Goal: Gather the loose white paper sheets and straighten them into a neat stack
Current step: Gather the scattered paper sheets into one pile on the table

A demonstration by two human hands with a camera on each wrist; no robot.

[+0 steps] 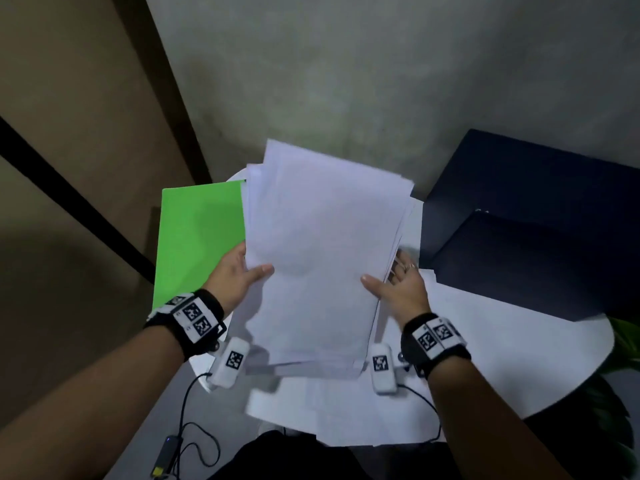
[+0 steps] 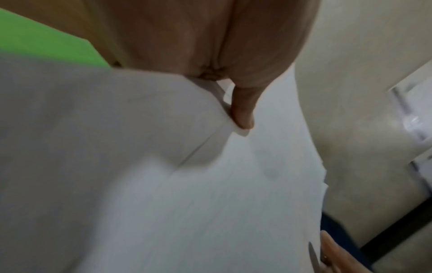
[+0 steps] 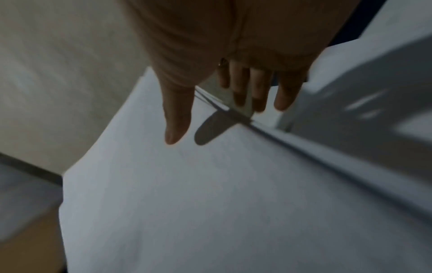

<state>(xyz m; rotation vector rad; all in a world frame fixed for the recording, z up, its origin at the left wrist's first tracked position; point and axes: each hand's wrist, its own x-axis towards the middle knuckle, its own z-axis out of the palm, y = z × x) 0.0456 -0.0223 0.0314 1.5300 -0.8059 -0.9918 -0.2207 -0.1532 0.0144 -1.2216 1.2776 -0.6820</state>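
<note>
A stack of white paper sheets [image 1: 322, 244] is lifted above the round white table [image 1: 502, 341], its edges uneven at the top and bottom. My left hand [image 1: 242, 271] pinches its left edge, with the thumb [image 2: 243, 114] pressed on the front and the fingers hidden behind. My right hand [image 1: 394, 282] is at the right edge; its straight fingers [image 3: 257, 96] lie behind the sheets [image 3: 187, 203] and its thumb [image 3: 175, 120] hovers just off the front. More loose white sheets [image 1: 329, 410] lie on the table under the stack.
A green sheet [image 1: 197, 237] lies on the table's left side, partly under the stack. A dark blue box [image 1: 519, 220] stands at the right rear. Green plant leaves [image 1: 623, 341] show past the table's right edge. A black cable [image 1: 194, 427] hangs below my left wrist.
</note>
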